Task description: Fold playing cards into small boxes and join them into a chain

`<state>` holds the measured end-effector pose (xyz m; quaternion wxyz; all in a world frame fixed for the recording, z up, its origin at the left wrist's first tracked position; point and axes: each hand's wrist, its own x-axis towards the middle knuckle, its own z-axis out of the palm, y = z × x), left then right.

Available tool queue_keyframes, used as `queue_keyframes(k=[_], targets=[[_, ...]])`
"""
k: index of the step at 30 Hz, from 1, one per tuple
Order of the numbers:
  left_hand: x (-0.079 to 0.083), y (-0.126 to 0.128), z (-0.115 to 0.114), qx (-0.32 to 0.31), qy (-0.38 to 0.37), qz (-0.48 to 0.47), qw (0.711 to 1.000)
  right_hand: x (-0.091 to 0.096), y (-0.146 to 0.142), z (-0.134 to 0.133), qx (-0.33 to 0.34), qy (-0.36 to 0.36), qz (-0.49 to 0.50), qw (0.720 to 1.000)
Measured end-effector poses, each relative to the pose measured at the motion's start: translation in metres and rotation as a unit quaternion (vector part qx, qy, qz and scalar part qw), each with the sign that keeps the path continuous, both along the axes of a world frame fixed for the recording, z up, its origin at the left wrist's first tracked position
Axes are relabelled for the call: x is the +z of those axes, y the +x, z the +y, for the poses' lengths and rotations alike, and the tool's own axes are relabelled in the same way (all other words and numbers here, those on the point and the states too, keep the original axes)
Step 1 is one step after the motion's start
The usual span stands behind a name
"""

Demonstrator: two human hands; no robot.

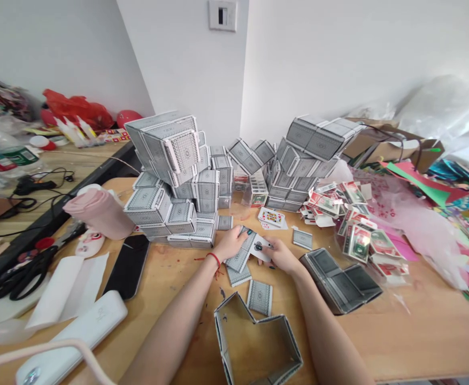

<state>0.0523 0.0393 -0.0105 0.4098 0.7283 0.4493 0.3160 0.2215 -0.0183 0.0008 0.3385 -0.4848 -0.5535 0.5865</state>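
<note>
My left hand (229, 243) is closed on a folded strip of grey patterned playing cards (240, 256) at the middle of the wooden table (418, 326). My right hand (279, 254) pinches a white card with a dark round mark (260, 248) right against that strip. Both hands meet just in front of a large pile of grey card blocks (174, 176). Loose grey cards (260, 297) lie below my hands. An open heart-shaped frame of joined cards (258, 342) stands near the table's front edge between my forearms.
A second card-block pile (310, 155) stands at the back right, with red-and-green card boxes (358, 230) beside it. A flat dark card strip (340, 280) lies to the right. A black phone (129, 264), pink cup (100, 211), scissors (28, 270) and white case (77, 334) lie left.
</note>
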Motion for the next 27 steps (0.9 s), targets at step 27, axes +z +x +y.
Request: queue_keyframes(k=[27], targets=[[0.007,0.008,-0.006,0.036,-0.019,0.019,0.999,-0.015,-0.002,0.014,-0.087,0.013,0.134,0.987]])
